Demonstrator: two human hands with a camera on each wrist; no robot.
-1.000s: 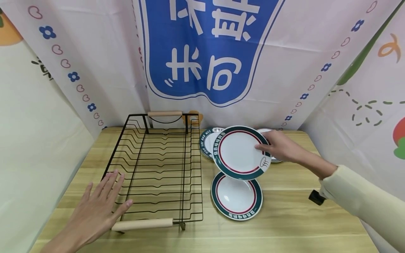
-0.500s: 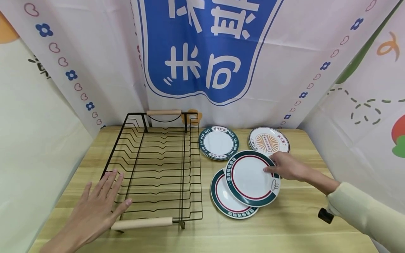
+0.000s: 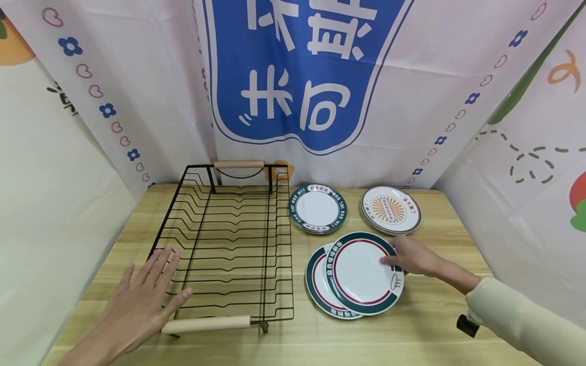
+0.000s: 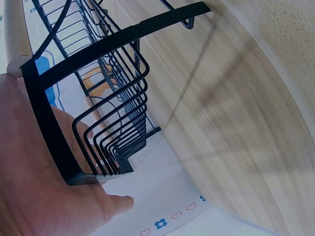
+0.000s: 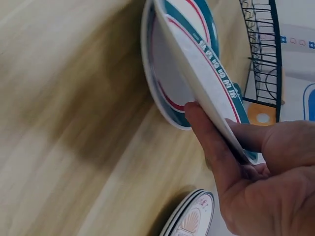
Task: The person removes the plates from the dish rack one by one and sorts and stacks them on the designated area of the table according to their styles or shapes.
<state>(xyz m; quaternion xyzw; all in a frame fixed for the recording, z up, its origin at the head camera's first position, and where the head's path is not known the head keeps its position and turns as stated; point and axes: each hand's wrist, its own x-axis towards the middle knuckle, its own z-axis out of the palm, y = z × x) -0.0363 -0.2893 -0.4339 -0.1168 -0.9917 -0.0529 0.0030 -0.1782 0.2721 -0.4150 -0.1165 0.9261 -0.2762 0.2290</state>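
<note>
My right hand [image 3: 414, 255] pinches the right edge of a white plate [image 3: 361, 272] with a green rim and red ring, thumb on top and fingers beneath. That plate is tilted and overlaps a matching plate [image 3: 320, 284] lying on the table. In the right wrist view, the held plate [image 5: 206, 73] slants up from the lower plate [image 5: 167, 83]. My left hand [image 3: 142, 300] lies with straight fingers over the near left side of a black wire dish rack [image 3: 229, 249]. From the left wrist, the hand [image 4: 49, 162] shows behind the rack's end frame [image 4: 49, 128].
Behind the held plate lies a green-rimmed plate stack [image 3: 318, 208]. Right of it is a stack of white plates [image 3: 390, 209] with an orange sunburst. The rack has wooden handles [image 3: 206, 324] at both ends. A printed cloth [image 3: 293, 76] hangs at the table's back edge.
The right hand has brought the held plate toward the front and right, from over the back stacks to over the lower plate's right side. My left hand stays put.
</note>
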